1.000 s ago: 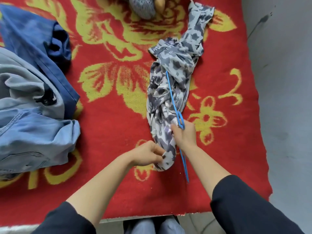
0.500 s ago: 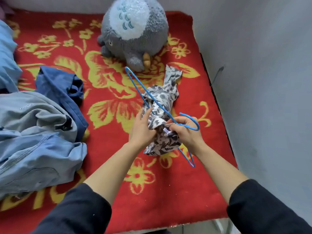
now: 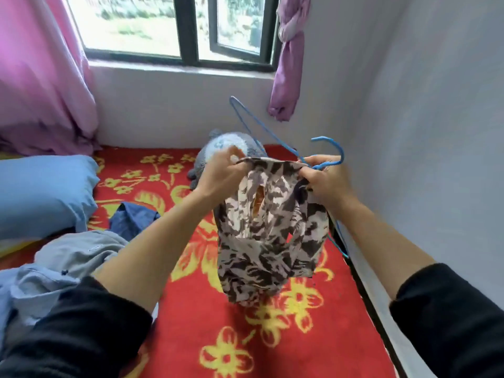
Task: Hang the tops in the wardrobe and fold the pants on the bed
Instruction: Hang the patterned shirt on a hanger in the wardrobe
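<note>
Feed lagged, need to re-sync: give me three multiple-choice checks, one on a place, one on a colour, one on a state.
1. Where is the plush? A. on the bed, behind the left hand B. on the floor C. on a chair
2. What colour is the hanger? A. red B. blue C. white
3. How is the top? A. folded flat B. held up in both hands C. hung in a wardrobe
1 A: it sits on the bed beyond the left hand. 2 B: its wire is blue. 3 B: left and right hand grip its upper edge.
</note>
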### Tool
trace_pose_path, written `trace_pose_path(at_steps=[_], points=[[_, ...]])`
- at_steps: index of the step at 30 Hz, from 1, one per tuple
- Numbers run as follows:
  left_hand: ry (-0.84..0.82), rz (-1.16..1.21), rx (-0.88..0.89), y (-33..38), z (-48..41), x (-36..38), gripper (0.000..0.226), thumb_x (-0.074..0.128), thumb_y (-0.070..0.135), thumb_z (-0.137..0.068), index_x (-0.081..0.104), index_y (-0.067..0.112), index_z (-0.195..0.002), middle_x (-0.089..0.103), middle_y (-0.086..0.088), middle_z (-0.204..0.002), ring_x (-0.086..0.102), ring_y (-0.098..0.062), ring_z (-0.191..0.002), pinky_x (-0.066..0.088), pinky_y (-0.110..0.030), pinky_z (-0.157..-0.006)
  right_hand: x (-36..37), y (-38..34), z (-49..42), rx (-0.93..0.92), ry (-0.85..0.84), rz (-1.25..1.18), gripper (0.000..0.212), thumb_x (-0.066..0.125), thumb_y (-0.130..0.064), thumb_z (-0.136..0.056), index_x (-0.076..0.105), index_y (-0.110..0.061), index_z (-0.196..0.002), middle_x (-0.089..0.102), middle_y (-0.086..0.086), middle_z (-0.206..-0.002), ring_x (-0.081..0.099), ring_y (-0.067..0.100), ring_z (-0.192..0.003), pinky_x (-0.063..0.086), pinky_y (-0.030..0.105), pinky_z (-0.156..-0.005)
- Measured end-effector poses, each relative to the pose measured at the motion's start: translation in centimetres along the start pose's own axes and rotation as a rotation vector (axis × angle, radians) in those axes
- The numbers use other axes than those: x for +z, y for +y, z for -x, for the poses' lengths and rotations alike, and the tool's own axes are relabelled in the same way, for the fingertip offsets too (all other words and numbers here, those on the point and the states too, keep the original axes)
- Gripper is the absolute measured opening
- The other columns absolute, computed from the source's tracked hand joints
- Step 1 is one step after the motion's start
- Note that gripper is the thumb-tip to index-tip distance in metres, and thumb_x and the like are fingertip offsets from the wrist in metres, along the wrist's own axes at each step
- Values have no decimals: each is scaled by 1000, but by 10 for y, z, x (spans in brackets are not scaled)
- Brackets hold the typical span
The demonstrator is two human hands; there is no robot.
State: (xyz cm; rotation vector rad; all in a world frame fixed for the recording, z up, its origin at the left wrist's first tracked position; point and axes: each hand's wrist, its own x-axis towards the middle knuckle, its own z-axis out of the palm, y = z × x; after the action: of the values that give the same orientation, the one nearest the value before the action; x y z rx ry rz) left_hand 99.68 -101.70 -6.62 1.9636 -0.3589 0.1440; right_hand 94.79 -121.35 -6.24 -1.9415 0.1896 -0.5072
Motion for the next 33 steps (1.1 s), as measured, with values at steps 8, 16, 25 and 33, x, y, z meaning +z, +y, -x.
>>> trace_pose_path(at_steps=[8,16,25,33], points=[[-26,74,-119,55,-5,-43,22,71,36,-82,76,14,-82,55,8,-51,41,-2,-35,36,-12,-39,-2,-44,0,-55,-79,-150,11,69,-3,-80,67,8,-79,54,0,-53,45,10,-47,37,19,-45],[58,-284,-371,0,-5,-44,52,68,58,-74,71,6,-73,61,-4,-62,56,-23,-60,43,-29,-61,-11,-8,19,160,-176,-274,33,62,-31,-91,71,-6,-70,28,-4,-43,21,9,-36,17,18,-38],[171,-598,-456,-36,-2,-67,66,50,65,-84,63,4,-65,66,-13,-74,59,-32,-73,39,-31,-63,-38,37,32,276,-265,-298,34,60,-27,-91,70,-10,-63,24,-6,-46,17,8,-38,14,18,-39],[160,-719,-369,-34,8,-63,73,39,73,-85,61,6,-67,62,-13,-76,57,-34,-77,40,-33,-64,-8,40,51,304,-430,-126,33,59,-24,-94,68,-5,-68,30,-3,-45,23,9,-36,17,16,-39]])
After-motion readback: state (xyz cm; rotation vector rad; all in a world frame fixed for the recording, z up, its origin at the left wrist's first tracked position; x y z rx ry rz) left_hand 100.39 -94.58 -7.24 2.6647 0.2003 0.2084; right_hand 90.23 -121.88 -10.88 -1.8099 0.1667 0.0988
